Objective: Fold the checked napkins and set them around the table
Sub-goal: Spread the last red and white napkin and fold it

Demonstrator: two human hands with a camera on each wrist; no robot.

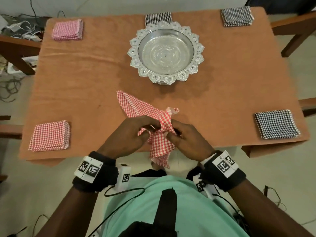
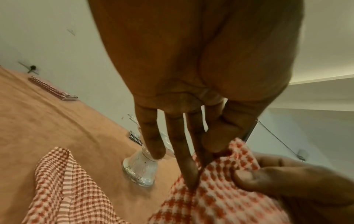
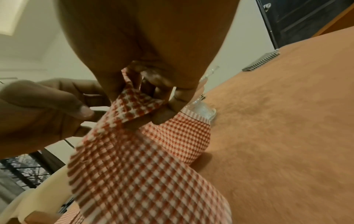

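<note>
Left hand (image 1: 130,134) and right hand (image 1: 186,139) each pinch the rumpled red napkin (image 1: 160,134) with curled fingers; find matching corners, then pull flat before folding.

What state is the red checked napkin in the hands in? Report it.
Unfolded: the red checked napkin hangs bunched between left hand and right hand.

Soft, even overhead light with faint shadows; wide-angle edges bow, and both wrist views are motion-blurred.
</note>
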